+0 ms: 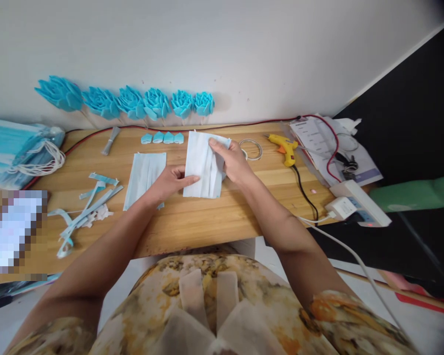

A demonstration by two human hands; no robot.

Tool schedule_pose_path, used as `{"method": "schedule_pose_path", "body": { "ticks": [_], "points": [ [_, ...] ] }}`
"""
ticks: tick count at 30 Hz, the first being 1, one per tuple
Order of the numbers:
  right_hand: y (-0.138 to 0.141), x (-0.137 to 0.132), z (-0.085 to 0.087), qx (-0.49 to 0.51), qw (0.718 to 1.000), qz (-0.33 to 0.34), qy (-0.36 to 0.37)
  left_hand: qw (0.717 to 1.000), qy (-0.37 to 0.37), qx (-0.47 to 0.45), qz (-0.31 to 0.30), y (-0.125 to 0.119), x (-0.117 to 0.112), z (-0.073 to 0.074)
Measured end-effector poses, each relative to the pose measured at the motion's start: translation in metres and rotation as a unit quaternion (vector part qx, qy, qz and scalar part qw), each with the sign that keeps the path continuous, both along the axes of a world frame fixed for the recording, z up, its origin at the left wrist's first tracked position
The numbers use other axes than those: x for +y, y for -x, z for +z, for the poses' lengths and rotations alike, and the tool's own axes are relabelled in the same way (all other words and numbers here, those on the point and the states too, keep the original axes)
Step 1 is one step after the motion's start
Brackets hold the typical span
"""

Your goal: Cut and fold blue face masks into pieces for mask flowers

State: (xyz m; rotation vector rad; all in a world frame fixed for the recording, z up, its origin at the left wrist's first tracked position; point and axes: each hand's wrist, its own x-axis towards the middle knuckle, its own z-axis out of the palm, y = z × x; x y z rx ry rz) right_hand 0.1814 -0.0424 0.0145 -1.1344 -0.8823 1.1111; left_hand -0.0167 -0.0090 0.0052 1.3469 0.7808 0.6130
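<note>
A pale blue pleated face mask point(203, 170), without visible ear loops, is held upright above the wooden table. My right hand point(234, 160) grips its upper right side, thumb on the front and fingers behind. My left hand point(175, 181) pinches the lower left edge, thumb across the front. Beneath the left hand and wrist, a second flat mask point(144, 172) lies on the table, partly covered. Just behind the masks stands a short row of small folded blue pieces point(163, 138). A roll of tape point(252, 149) rests beside my right hand.
Blue flowers on sticks point(157, 103) line the wall. Cut mask strips point(85, 207) and stacked masks point(11, 148) lie left, near a bundle of thin grey strips point(111, 140). Right are a yellow glue gun point(285, 148), papers point(318, 143), a power strip point(362, 202) and a green bottle point(414, 192).
</note>
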Motion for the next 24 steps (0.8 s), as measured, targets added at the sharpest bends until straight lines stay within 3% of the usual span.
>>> {"method": "schedule_pose_path", "body": {
  "ticks": [4, 8, 16, 20, 24],
  "points": [
    [-0.003, 0.002, -0.002, -0.005, 1.000, -0.013, -0.004, 0.999, -0.017, 0.016, -0.040, 0.002, -0.001, 0.002],
    [0.002, 0.000, 0.000, -0.005, 1.000, -0.007, 0.012, 0.999, -0.018, 0.003, -0.033, 0.002, 0.000, 0.004],
    [0.015, -0.007, 0.000, 0.009, 0.997, 0.065, 0.043, 0.998, -0.005, -0.012, 0.055, -0.002, -0.001, -0.004],
    [0.013, -0.007, -0.002, 0.010, 0.994, 0.107, 0.033, 0.985, 0.027, -0.097, 0.142, -0.003, 0.003, -0.010],
    [0.011, -0.007, -0.001, -0.004, 0.986, 0.161, 0.033, 0.967, 0.054, -0.162, 0.188, -0.003, 0.007, -0.010]
  ]
}}
